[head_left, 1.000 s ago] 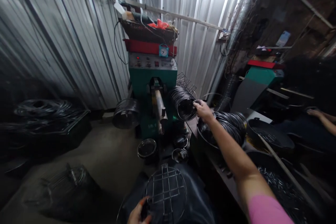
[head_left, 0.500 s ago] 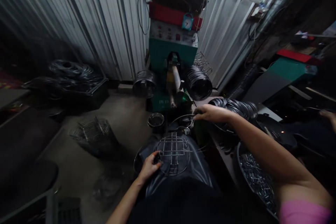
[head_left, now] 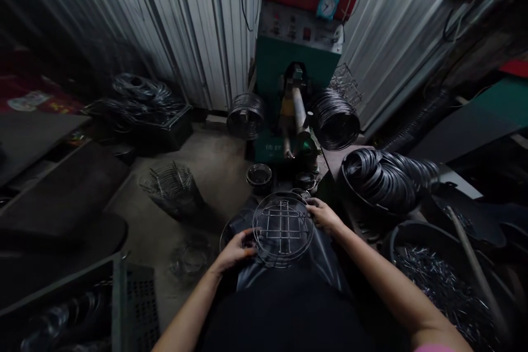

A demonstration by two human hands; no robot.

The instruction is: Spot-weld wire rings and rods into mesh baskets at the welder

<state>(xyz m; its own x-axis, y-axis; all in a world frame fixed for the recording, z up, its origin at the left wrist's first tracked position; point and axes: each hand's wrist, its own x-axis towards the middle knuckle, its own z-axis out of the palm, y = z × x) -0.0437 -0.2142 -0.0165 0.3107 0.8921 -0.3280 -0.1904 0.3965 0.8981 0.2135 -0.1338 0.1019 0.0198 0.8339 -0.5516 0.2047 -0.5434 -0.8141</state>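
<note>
You've got both hands on the round wire grid (head_left: 282, 228), and it's lying flat on your lap, on the dark apron (head_left: 289, 280), right in front of the green machine (head_left: 297, 63). Your left hand (head_left: 236, 250) curls its fingers over the near left rim, and your right hand (head_left: 324, 215) pinches the far right rim, so the piece is held from two sides. The cross wires are all in place inside the hoop, and a second hoop seems to sit along the edge, though I can't tell whether it's fixed or just resting there. I'd call this part-way: it's a flat disc with no upright sides, unlike the wire baskets (head_left: 171, 187) standing on the floor to your left. There's a pile of loose rings (head_left: 388, 179) close by your right arm, and a tub of short wire pieces (head_left: 433, 286) sits beside your elbow.
</note>
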